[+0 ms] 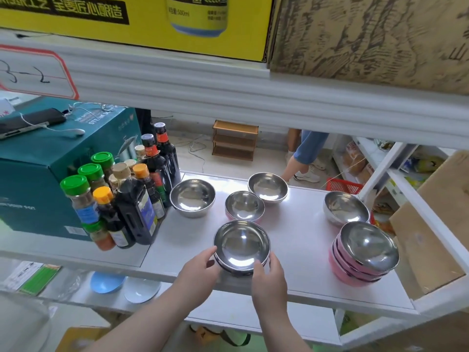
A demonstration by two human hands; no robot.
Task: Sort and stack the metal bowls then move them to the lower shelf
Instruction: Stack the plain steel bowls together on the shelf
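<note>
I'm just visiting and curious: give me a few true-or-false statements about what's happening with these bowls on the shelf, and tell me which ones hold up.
1. Both hands are at the bowl nearest the front edge. True: the left hand and right hand flank the front bowl.
2. The pink stack sits on the shelf's left side. False: it is on the right, near the cardboard box.
3. Sauce bottles stand left of the bowls. True.
4. Every bowl is already stacked. False: the bowl by the bottles and the rear bowl sit singly.
</note>
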